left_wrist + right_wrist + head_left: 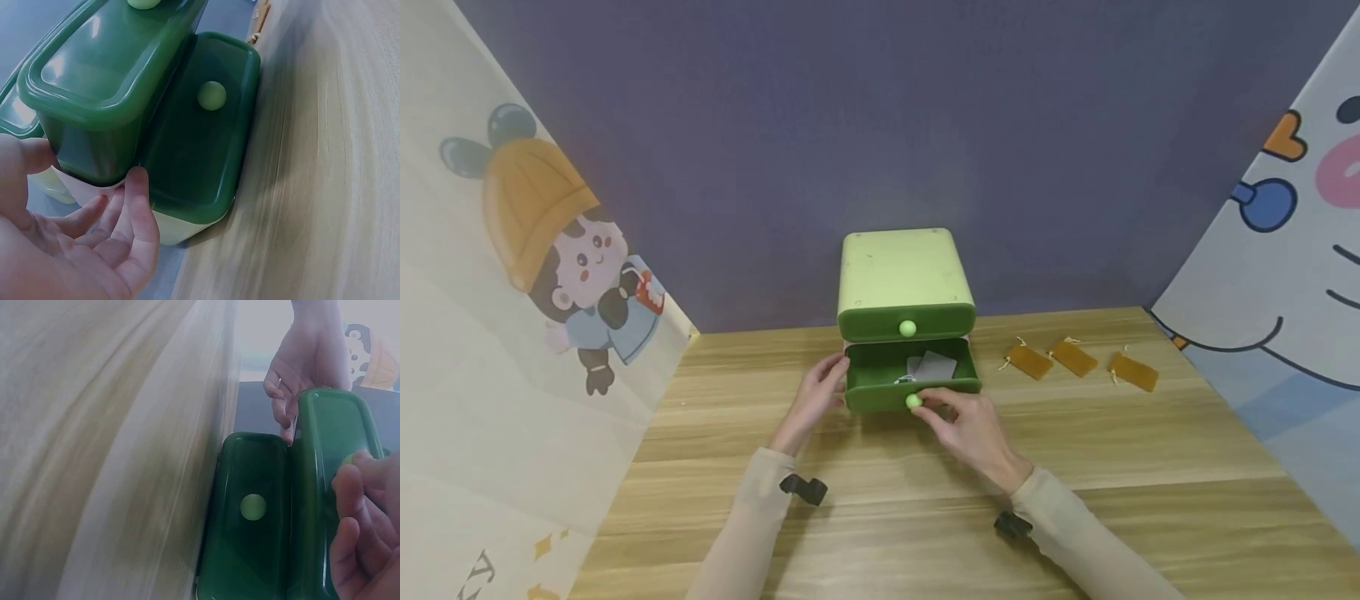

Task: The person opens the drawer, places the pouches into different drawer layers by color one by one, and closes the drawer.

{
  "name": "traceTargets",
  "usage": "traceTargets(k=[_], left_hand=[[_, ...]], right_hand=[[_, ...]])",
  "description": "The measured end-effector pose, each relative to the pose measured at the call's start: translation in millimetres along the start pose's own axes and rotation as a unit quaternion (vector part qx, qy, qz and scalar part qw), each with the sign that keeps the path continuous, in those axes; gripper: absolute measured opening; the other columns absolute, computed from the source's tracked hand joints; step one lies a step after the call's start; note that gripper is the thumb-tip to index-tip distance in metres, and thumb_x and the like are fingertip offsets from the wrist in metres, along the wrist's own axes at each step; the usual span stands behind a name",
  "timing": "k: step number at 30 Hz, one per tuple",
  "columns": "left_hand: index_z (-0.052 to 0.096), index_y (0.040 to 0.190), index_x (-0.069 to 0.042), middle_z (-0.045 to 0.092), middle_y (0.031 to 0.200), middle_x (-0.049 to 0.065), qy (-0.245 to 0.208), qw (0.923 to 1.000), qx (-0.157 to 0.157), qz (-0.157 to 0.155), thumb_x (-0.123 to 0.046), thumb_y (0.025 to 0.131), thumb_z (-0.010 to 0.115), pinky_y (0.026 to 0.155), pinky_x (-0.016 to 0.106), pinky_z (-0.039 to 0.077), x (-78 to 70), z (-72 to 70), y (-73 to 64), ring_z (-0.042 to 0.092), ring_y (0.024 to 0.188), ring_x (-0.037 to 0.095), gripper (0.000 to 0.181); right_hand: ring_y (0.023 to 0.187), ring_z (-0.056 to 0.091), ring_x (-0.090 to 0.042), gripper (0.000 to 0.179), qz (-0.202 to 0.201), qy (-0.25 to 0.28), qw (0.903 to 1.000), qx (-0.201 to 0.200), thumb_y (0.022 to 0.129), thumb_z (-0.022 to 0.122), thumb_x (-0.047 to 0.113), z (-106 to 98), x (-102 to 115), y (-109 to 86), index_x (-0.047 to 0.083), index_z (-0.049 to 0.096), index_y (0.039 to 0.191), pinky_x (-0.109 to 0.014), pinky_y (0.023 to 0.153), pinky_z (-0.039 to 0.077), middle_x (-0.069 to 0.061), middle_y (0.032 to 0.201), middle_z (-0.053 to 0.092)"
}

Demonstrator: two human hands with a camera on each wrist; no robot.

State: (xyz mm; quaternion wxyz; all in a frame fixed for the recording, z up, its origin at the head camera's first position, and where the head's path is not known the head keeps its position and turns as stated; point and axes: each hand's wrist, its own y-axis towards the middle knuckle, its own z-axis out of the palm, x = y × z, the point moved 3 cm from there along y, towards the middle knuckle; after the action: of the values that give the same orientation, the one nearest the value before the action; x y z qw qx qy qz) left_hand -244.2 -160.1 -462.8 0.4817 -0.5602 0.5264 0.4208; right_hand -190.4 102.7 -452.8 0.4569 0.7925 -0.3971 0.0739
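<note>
A light green cabinet (pixel 904 262) with dark green drawer fronts stands against the back wall. Its middle drawer (pixel 874 401) is pulled out, and grey tags (pixel 938 367) with white string lie inside. My right hand (pixel 973 429) pinches that drawer's round, pale green knob (pixel 913 401) between thumb and finger. On the other side my left hand (pixel 812 396) touches the cabinet beside the pulled-out drawer, its fingers lightly bent. The bottom drawer (pixel 194 156), closed, shows below in the left wrist view. The top drawer (pixel 872 323) is closed too.
Several orange-brown tags, among them a right-hand tag (pixel 1133 372), lie with strings on the wooden table (pixel 880 525) right of the cabinet. A dark blue wall (pixel 910 125) rises behind. Panels with cartoon figures stand at left and right.
</note>
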Motion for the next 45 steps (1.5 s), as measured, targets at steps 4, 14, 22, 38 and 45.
traceTargets(k=[4, 14, 22, 38, 45], left_hand=[[0.046, 0.159, -0.003, 0.06, 0.148, 0.025, -0.001, 1.0, 0.004, 0.005, -0.043, 0.111, 0.054, 0.081, 0.029, 0.059, -0.7, 0.7, -0.1, 0.069, 0.105, 0.024, 0.063], [0.046, 0.159, -0.004, 0.06, 0.148, 0.023, -0.002, 1.0, 0.004, 0.004, -0.045, 0.111, 0.054, 0.092, 0.044, 0.061, 1.5, 0.4, -0.2, 0.069, 0.107, 0.025, 0.063], [0.046, 0.159, -0.005, 0.06, 0.149, 0.023, 0.0, 1.0, 0.006, 0.005, -0.045, 0.111, 0.053, 0.092, 0.044, 0.061, 0.1, 0.6, -1.1, 0.069, 0.11, 0.027, 0.063], [0.048, 0.158, -0.003, 0.061, 0.146, 0.025, -0.006, 1.0, 0.002, 0.007, -0.043, 0.112, 0.053, 0.095, 0.053, 0.059, -1.4, 1.3, -1.8, 0.07, 0.102, 0.019, 0.061], [0.048, 0.158, -0.004, 0.062, 0.145, 0.023, -0.003, 1.0, 0.003, 0.006, -0.044, 0.112, 0.053, 0.094, 0.05, 0.06, -1.6, 0.4, -2.1, 0.07, 0.102, 0.018, 0.062]], right_hand=[[0.051, 0.046, 0.01, 0.02, 0.001, 0.005, 1.0, -0.007, 0.084, 0.091, 0.017, 0.5, -1.1, 1.5, 0.014, 0.083, 0.102, -0.009, 0.047, 0.039, 0.001, 0.087, 0.083], [0.054, 0.051, 0.008, 0.02, 0.027, 0.021, 0.9994, -0.004, 0.085, 0.091, 0.018, 1.5, -1.0, 0.9, 0.014, 0.084, 0.103, -0.011, 0.05, 0.043, 0.001, 0.088, 0.083], [0.055, 0.053, 0.007, 0.021, 0.04, 0.023, 0.9989, 0.002, 0.085, 0.091, 0.017, 3.0, -2.4, 2.2, 0.013, 0.083, 0.104, -0.012, 0.051, 0.046, -0.001, 0.089, 0.083], [0.053, 0.052, 0.006, 0.022, 0.056, 0.038, 0.9976, 0.009, 0.086, 0.09, 0.016, 4.7, -5.2, 9.4, 0.011, 0.083, 0.106, -0.016, 0.048, 0.046, -0.003, 0.091, 0.083], [0.059, 0.063, -0.005, 0.021, 0.074, 0.049, 0.9959, 0.015, 0.088, 0.089, 0.016, 6.7, -7.4, 11.8, 0.013, 0.083, 0.107, -0.019, 0.055, 0.052, -0.001, 0.091, 0.083]])
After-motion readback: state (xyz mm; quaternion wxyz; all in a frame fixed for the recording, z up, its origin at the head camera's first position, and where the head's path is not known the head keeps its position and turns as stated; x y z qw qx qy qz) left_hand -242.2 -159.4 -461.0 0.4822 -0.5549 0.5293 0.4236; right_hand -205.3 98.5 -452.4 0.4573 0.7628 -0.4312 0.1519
